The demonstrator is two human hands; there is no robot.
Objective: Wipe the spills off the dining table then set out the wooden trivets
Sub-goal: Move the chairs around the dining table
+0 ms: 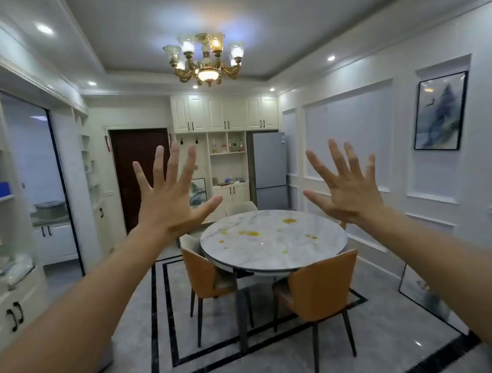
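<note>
2 hands, left (169, 204) and right (348, 190), spread wide, empty, above the yellow-spilled dining table (272, 243)

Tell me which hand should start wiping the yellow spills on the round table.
Neither clearly: left hand and right hand are both raised, open, empty and away from the table. Slight lean left, since most spills lie left of centre. No cloth visible.

Left hand (172, 204): raised, fingers spread, empty.
Right hand (346, 190): same.
Dining table (273, 252): round marble top, yellow spills (253, 233) scattered.
</note>
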